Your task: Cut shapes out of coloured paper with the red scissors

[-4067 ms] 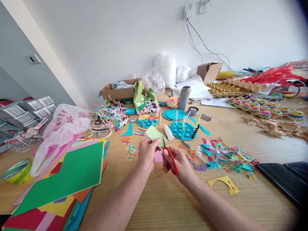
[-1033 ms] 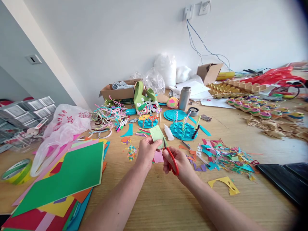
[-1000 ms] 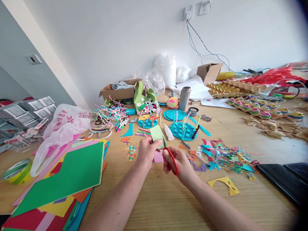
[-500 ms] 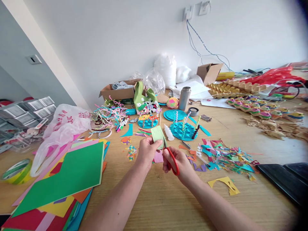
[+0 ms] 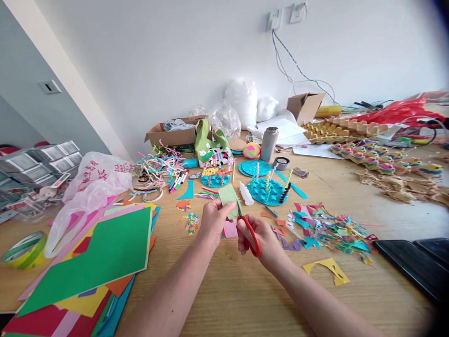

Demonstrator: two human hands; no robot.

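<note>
My left hand (image 5: 214, 221) pinches a small piece of pale green paper (image 5: 228, 196) between thumb and fingers, above the table. Faint drawn lines show on the paper. Closed round the red handles of a pair of scissors (image 5: 253, 238) is my right hand (image 5: 262, 234). The scissor blades point up and away, lying against the paper's right edge. Under the hands, a pink paper piece (image 5: 230, 229) lies on the wood. Just beyond the paper are a white glue bottle (image 5: 246, 194) and a blue scalloped disc (image 5: 266, 193) with fuzzy upright stems.
Coloured paper sheets (image 5: 101, 248) are stacked at the left, beside yellow tape (image 5: 24, 250). Paper scraps (image 5: 329, 227) spread to the right, near a yellow offcut (image 5: 328, 270) and a black object (image 5: 410, 262). Pipe cleaners (image 5: 157, 171), a metal bottle (image 5: 269, 144) and egg cartons (image 5: 386, 157) stand farther back.
The pale green paper has tilted and shifted slightly left in my left hand. The scissors and my right hand stay nearly in place.
</note>
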